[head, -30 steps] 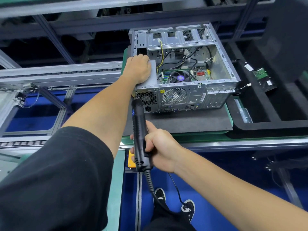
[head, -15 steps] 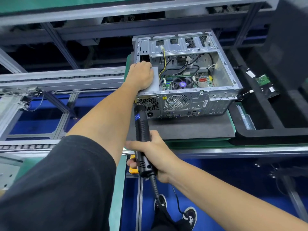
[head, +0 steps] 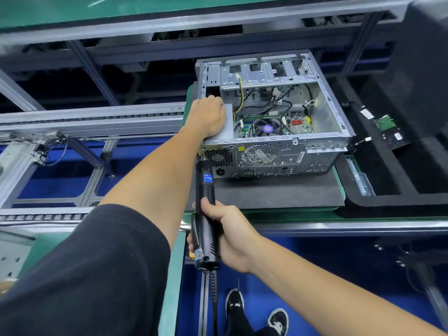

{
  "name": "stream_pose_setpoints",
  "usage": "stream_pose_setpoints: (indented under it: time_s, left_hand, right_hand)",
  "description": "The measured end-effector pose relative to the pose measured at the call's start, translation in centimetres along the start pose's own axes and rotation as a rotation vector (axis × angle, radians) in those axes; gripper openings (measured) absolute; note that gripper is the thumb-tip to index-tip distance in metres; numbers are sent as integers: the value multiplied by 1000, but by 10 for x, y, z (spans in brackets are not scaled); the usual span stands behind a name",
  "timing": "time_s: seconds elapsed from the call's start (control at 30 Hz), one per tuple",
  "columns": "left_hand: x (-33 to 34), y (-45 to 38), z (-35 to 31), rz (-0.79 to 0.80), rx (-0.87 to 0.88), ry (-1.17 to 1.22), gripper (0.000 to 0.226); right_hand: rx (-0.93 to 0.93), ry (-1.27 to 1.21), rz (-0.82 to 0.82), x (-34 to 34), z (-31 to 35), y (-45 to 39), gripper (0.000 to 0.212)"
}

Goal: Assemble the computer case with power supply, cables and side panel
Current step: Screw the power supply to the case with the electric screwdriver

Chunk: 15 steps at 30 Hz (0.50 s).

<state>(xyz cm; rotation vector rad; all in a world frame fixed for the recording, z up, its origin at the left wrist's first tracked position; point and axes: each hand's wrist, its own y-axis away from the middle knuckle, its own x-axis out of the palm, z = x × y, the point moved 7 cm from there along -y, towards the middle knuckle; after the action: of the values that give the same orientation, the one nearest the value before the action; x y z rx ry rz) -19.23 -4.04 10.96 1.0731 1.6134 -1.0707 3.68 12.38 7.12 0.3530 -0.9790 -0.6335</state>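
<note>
Steel case (head: 274, 151) on black mat (head: 278, 192); left hand (head: 206, 117) seemingly gripping power supply (head: 226, 128), right hand (head: 230, 234) around screwdriver (head: 206, 202).

Even, bright overhead light fills the scene, with no hard shadows. The open silver metal computer case (head: 271, 112) is well lit and sharp, its bare steel interior wall showing a soft pale sheen. Beneath the grey aluminium conveyor frame (head: 92, 117) the space falls into deep darkness. The wide lens bends straight rails near the edges. The black fabric sleeve (head: 80, 275) at the lower left is soft and featureless, and the dark upright panel (head: 421, 69) at the upper right corner is smeared with blur.
</note>
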Motion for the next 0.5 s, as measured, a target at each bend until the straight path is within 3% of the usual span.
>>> stream_pose_setpoints:
  time_s: [0.17,0.37,0.5]
  left_hand:
    - [1,0,0,1,0,3,37]
    - [1,-2,1,1,-5,-2,36]
    - [2,-3,2,0,-3,-5,37]
  right_hand:
    - [-210,99,-102,-5,1,-4,49]
    - [-297,198,-128,-8,1,-8,28]
    - [-328,229,-105,-8,0,-10,32]
